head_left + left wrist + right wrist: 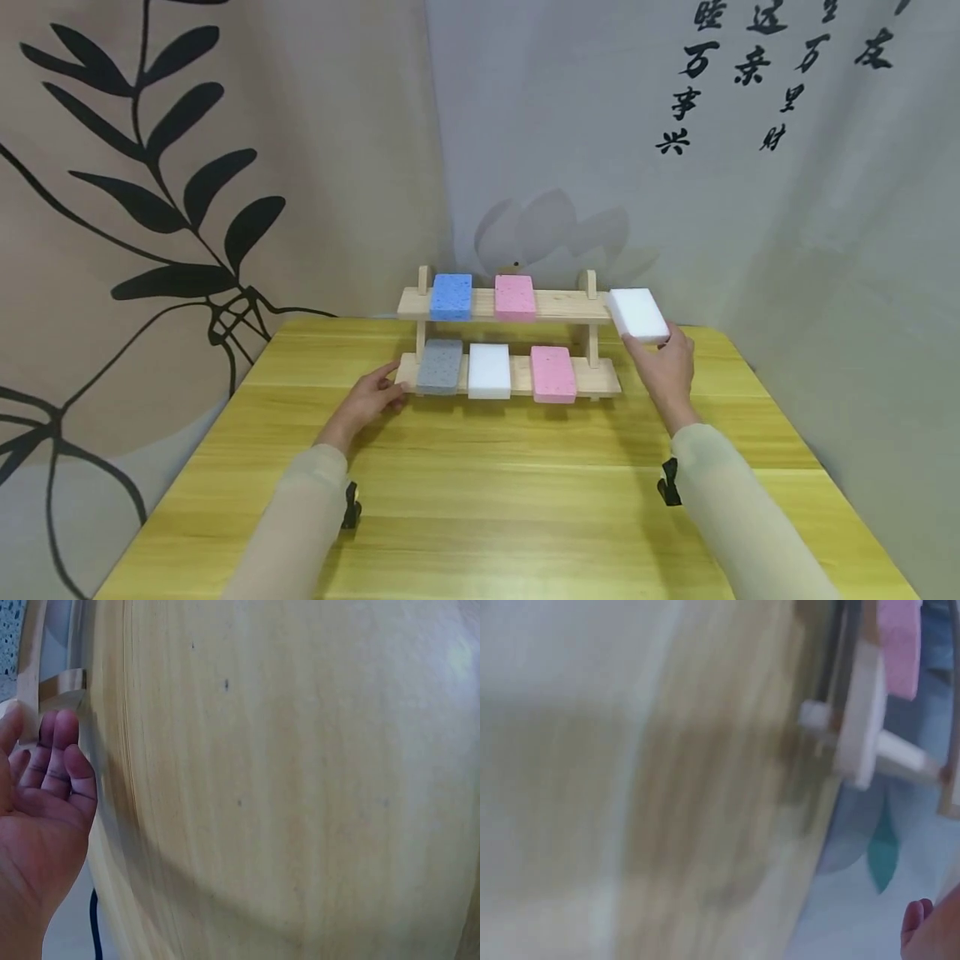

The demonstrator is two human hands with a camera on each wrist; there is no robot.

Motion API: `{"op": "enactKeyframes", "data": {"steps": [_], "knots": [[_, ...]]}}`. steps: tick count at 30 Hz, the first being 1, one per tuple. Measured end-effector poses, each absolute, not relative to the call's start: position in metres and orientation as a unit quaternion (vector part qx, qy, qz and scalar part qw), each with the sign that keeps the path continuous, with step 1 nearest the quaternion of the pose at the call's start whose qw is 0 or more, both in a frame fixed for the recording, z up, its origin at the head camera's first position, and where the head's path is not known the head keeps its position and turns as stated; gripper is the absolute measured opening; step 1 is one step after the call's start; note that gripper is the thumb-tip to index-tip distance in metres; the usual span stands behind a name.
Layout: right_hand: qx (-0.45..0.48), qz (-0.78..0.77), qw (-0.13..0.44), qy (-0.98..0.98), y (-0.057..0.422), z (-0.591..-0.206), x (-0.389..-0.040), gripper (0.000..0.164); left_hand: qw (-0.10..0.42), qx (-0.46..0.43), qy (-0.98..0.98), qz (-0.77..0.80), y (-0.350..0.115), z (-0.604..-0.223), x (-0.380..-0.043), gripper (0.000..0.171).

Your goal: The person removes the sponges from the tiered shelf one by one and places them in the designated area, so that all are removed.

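A two-tier wooden rack (564,306) stands at the back of the table, with sponges leaning on both tiers. My left hand (369,400) grips the left end of the lower tier, thumb and fingers either side of the wood in the left wrist view. Beyond the upper tier's right end, my right hand (666,367) holds a white sponge (639,314) by its lower right corner, tilted. In the right wrist view only part of that hand (934,930) shows, and its sponge cannot be made out.
The upper tier carries a blue sponge (452,297) and a pink sponge (515,298). Below are a grey sponge (440,367), a white block (489,372) and another pink sponge (553,375). A printed curtain (352,167) hangs behind the wooden table (510,500).
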State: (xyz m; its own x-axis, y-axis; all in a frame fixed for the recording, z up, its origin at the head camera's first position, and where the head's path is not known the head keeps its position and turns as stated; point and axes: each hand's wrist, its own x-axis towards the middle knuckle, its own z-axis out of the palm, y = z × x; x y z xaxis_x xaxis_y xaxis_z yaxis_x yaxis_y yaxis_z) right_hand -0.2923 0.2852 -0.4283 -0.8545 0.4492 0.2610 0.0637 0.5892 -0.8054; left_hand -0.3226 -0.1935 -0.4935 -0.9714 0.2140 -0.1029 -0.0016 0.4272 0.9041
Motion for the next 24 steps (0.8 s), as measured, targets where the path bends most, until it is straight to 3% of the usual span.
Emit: {"op": "enactKeyframes", "data": {"steps": [10, 24], "knots": [[-0.226, 0.429, 0.170, -0.858, 0.320, -0.463, -0.269, 0.093, 0.100, 0.063, 0.841, 0.528, -0.195, -0.490, -0.324, 0.062], [-0.221, 0.398, 0.136, -0.880, 0.326, -0.493, -0.254, 0.093, 0.109, 0.061, 0.841, 0.526, -0.194, -0.493, -0.323, 0.063]]}}
